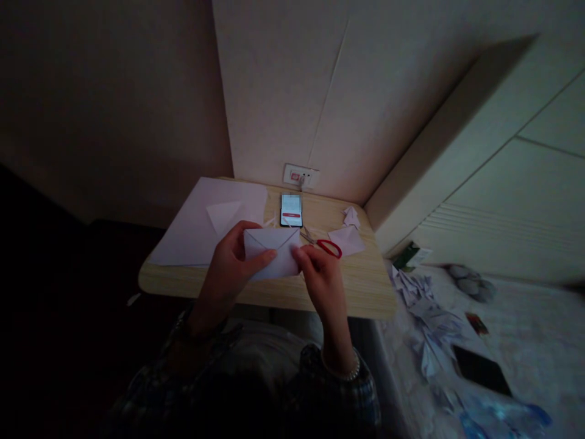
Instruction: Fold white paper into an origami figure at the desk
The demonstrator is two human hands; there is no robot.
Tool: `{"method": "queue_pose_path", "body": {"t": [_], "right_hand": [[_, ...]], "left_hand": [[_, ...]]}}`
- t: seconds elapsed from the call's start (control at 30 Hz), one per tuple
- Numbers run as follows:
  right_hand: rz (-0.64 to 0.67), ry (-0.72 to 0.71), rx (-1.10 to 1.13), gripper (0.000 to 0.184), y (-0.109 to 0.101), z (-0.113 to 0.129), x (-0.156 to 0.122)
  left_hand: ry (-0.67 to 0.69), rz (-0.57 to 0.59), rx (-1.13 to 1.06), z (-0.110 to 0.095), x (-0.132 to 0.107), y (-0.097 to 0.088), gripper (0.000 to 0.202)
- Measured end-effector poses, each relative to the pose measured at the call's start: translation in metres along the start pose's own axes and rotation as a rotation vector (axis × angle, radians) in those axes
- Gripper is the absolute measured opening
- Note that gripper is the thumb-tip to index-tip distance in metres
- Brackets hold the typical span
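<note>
Folded white paper (283, 268) held in both hands above the near part of a wooden table (365, 292).
The left hand (231, 256) clamps the paper at its left side, thumb laid across the front face and the other fingers largely hidden behind; the right hand (320, 268) pinches the right edge between thumb and fingers. A V-shaped flap line, pointing downward, marks the front. Beyond the paper lies a lit phone (291, 206), below the wall socket (300, 176); red-handled scissors (329, 247) lie just beside the right hand. A large white sheet (183, 238), bearing a smaller paper piece (222, 214), occupies the table's left; a creased square (350, 242) and a small folded figure (351, 217) lie at right.
</note>
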State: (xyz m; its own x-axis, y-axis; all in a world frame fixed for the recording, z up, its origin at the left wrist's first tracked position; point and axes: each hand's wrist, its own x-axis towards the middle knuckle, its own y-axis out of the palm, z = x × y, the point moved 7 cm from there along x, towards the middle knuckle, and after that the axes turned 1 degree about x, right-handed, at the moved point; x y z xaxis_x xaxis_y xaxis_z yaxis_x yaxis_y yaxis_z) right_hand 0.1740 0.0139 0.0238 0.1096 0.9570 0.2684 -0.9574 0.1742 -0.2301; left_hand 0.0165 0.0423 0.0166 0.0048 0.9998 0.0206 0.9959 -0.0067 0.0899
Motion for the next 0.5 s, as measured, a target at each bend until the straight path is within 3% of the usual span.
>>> {"method": "queue_pose_path", "body": {"t": [0.23, 0.4, 0.5], "right_hand": [[0.098, 0.021, -0.029, 0.047, 0.004, -0.003, -0.001], [-0.013, -0.003, 0.064, 0.032, -0.003, -0.007, -0.001], [-0.102, 0.006, 0.073, 0.035, -0.009, -0.01, -0.002]], "left_hand": [[0.017, -0.041, -0.032, 0.0, -0.001, -0.003, 0.043], [-0.039, 0.196, 0.04, 0.005, -0.001, 0.01, 0.042], [-0.019, 0.228, 0.013, 0.008, 0.0, 0.013, 0.043]]}}
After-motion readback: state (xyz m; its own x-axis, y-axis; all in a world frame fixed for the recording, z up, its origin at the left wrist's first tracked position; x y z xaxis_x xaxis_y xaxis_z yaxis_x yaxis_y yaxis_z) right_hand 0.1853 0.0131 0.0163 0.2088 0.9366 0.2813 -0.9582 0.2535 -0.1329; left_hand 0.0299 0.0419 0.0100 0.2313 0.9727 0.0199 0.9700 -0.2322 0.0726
